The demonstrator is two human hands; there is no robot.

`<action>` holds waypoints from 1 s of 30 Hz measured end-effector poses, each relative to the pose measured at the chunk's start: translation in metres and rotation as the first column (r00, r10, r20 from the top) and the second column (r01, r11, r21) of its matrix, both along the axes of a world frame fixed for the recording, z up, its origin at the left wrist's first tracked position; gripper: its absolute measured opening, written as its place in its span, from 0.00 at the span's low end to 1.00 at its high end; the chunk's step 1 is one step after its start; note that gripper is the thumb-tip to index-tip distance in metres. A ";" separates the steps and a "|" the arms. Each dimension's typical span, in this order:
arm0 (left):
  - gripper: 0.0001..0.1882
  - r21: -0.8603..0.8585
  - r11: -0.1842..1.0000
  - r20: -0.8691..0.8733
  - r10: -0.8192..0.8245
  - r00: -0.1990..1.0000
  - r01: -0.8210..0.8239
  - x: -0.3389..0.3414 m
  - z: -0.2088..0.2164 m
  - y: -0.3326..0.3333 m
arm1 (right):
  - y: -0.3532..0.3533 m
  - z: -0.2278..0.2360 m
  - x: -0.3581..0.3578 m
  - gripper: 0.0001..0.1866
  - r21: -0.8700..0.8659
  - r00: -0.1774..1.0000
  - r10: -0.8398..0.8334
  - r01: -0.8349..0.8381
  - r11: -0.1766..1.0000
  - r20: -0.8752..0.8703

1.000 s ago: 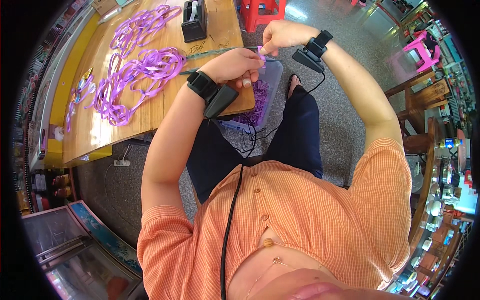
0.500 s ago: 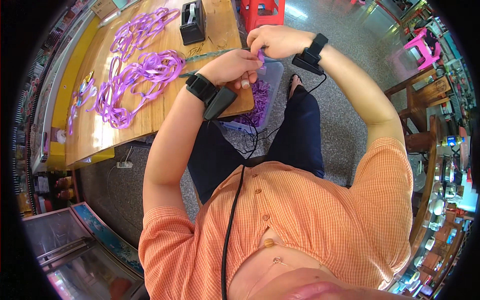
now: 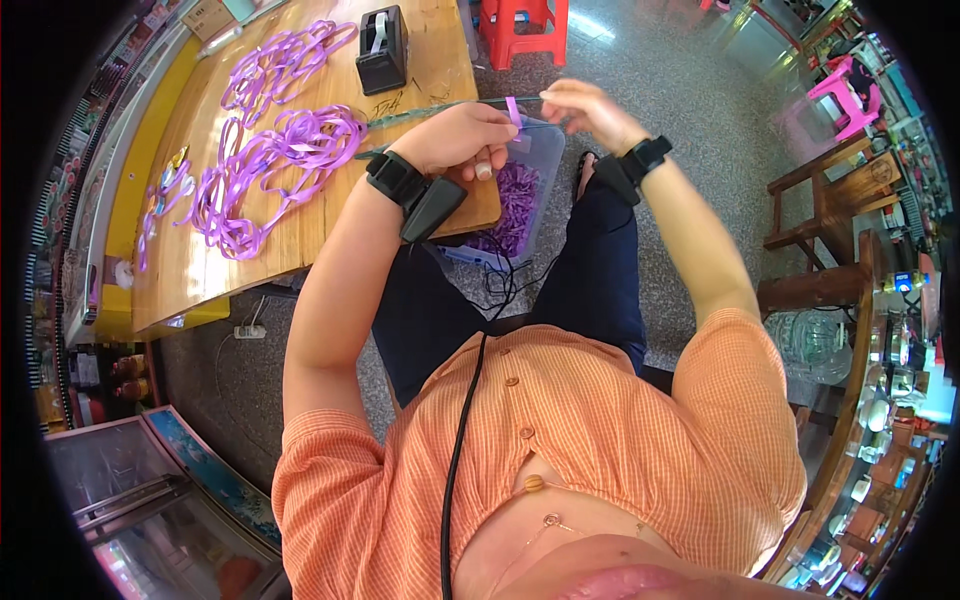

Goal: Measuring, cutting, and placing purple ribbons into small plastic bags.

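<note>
My left hand [image 3: 462, 138] is closed at the table's right edge, thumb and finger pinching a short strip of purple ribbon [image 3: 514, 112] that stands up from the fingertips. Thin green strands [image 3: 425, 112] run from the tabletop past this hand toward the right. Out beyond the edge, my right hand [image 3: 588, 112] pinches the end of a thin green strand between thumb and finger, the strand stretched between both hands. Below them a clear plastic bin [image 3: 545, 165] holds many cut purple ribbon pieces [image 3: 515, 205]. Loops of purple ribbon [image 3: 300, 145] lie on the table.
On the wooden table [image 3: 300, 220] stand a black tape dispenser [image 3: 383, 62] and, farther back, another heap of purple ribbon [image 3: 285, 62]. A red stool [image 3: 522, 35] is beyond the bin. A pink stool [image 3: 850, 98] and a wooden chair [image 3: 825, 200] stand right. Black cable hangs over my lap.
My right hand has moved right, away from the left fingertips, drawing the green strand out. The purple strip, partly covered before, now shows upright at my left fingertips.
</note>
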State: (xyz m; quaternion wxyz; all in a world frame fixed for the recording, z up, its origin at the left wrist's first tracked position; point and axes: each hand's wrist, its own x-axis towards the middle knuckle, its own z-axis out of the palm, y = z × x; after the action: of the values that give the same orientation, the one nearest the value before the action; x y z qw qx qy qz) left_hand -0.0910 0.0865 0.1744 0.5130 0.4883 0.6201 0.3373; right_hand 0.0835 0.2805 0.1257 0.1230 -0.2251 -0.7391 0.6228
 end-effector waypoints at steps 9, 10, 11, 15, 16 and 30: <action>0.13 0.012 1.000 -0.004 -0.013 1.000 0.013 0.000 0.002 0.000 | -0.013 -0.070 -0.017 0.15 -0.617 0.944 0.024 -0.234 0.751 -0.329; 0.13 0.008 1.000 -0.005 -0.014 1.000 0.014 0.000 0.002 -0.001 | -0.012 -0.075 -0.019 0.15 -0.620 0.944 0.022 -0.234 0.749 -0.330; 0.13 0.008 1.000 0.000 -0.014 1.000 0.014 0.000 0.003 -0.001 | -0.011 -0.080 -0.021 0.15 -0.631 0.942 0.045 -0.257 0.732 -0.331; 0.13 0.011 0.999 0.005 -0.032 0.999 0.032 0.001 0.005 0.001 | -0.012 -0.089 -0.038 0.16 -0.694 0.918 0.140 -0.375 0.615 -0.371; 0.13 0.010 0.999 0.001 -0.032 0.999 0.032 0.001 0.004 0.001 | -0.016 -0.086 -0.043 0.16 -0.693 0.917 0.140 -0.377 0.615 -0.375; 0.16 0.013 1.000 -0.006 -0.005 1.000 0.006 0.001 0.004 -0.002 | -0.046 -0.036 -0.035 0.21 -0.686 0.932 -0.014 -0.257 0.680 -0.362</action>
State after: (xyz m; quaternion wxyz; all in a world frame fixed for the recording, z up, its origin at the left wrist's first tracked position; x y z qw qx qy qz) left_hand -0.0898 0.0845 0.1785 0.5088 0.4944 0.6182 0.3384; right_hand 0.0490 0.2348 0.0897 0.1069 -0.0943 -0.4142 0.8990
